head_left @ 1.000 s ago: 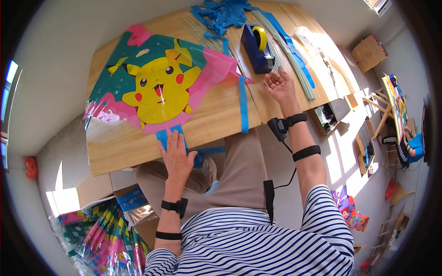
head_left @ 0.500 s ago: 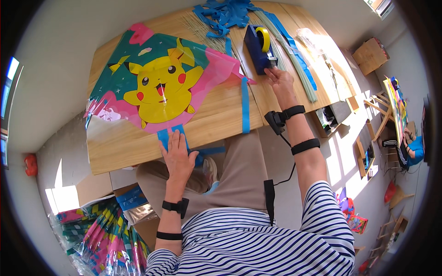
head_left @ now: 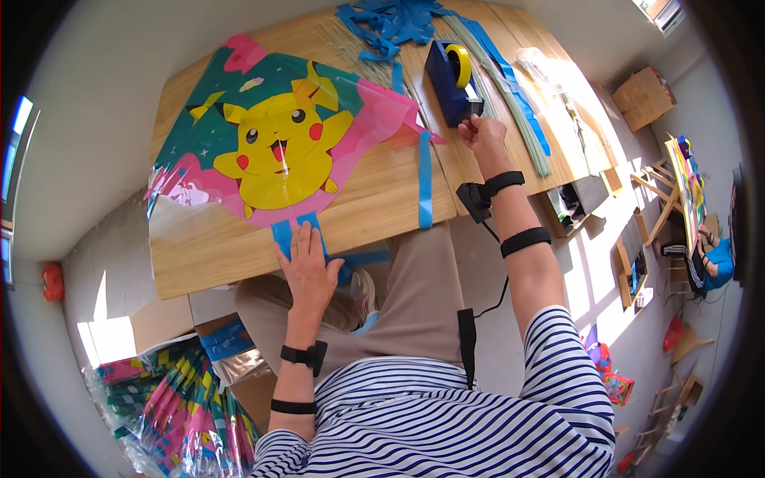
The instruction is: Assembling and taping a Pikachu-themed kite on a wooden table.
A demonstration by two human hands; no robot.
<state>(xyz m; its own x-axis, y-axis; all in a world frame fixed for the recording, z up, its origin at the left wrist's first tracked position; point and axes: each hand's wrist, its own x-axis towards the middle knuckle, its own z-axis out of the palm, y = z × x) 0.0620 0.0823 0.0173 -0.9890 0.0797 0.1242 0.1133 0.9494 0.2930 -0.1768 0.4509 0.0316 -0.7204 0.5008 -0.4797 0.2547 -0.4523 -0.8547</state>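
A thin plastic kite sheet (head_left: 275, 147), green and pink with a yellow cartoon animal, lies spread on the table. My left hand (head_left: 305, 271) rests flat, fingers stretched, on a blue strip (head_left: 282, 232) at the kite's lower edge. The strip hangs over the table's near edge. To the right, a dark blue tape dispenser (head_left: 444, 84) holds a roll with a yellow core (head_left: 457, 66). My right hand (head_left: 484, 137) is at its cutter end, thumb and fingertips pinched together on the tape's end, which is too small to see clearly.
Another blue strip (head_left: 425, 183) lies between kite and dispenser. Thin sticks (head_left: 518, 119) and a blue ribbon heap (head_left: 398, 24) lie farther back on the table (head_left: 199, 259). Folded kites (head_left: 175, 406) fill the floor at lower left. A person (head_left: 717, 259) sits far right.
My right hand's fingers have gone from spread beside the dispenser's cutter end to pinched together there. My left hand stays on the blue strip.
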